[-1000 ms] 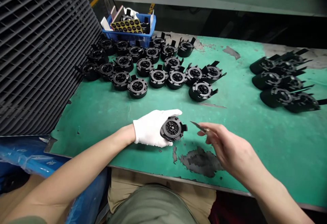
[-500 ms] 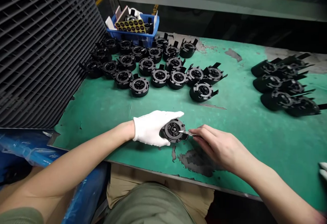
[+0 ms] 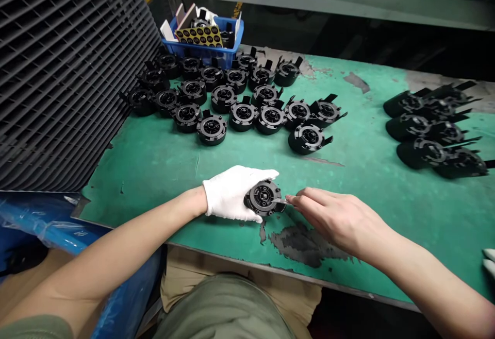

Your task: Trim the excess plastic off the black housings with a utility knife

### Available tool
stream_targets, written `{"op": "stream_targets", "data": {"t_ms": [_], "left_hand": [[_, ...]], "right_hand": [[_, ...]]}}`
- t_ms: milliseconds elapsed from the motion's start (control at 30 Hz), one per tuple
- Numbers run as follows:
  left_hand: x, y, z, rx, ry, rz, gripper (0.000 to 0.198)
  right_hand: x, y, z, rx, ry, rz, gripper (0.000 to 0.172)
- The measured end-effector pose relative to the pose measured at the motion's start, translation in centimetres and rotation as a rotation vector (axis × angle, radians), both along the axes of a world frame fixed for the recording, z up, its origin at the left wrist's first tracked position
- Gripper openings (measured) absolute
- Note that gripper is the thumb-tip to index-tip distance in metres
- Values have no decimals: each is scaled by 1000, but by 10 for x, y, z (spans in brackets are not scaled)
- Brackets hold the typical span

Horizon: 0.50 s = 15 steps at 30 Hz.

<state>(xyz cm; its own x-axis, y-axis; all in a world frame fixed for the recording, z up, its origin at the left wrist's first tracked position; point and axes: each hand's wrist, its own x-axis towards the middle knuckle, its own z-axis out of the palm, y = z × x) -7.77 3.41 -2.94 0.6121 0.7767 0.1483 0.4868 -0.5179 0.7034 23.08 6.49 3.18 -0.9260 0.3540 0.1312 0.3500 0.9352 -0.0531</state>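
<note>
My left hand [image 3: 232, 192], in a white glove, grips a round black plastic part [image 3: 263, 198] and holds it tilted just above the green table [image 3: 367, 174]. My bare right hand [image 3: 332, 220] pinches a thin metal blade [image 3: 281, 201], whose tip rests on the right side of the part's face. Both hands are near the table's front edge, close together.
Several matching black parts [image 3: 240, 102] lie in rows at the back left, more [image 3: 433, 122] at the right. A blue bin [image 3: 209, 37] with a sticker sheet stands behind them. Stacked grey grid trays [image 3: 58, 71] fill the left. A white-gloved fingertip [image 3: 489, 260] shows at the right edge.
My right hand moved left and brought the blade from the air onto the part's face. The left hand kept hold of the part, almost still.
</note>
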Motion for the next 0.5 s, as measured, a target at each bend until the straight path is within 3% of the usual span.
{"op": "stream_targets", "data": {"t_ms": [500], "left_hand": [[3,2,9,-1,14,-12,105]], "right_hand": [[2,20,5,-47,-114,168,39]]}}
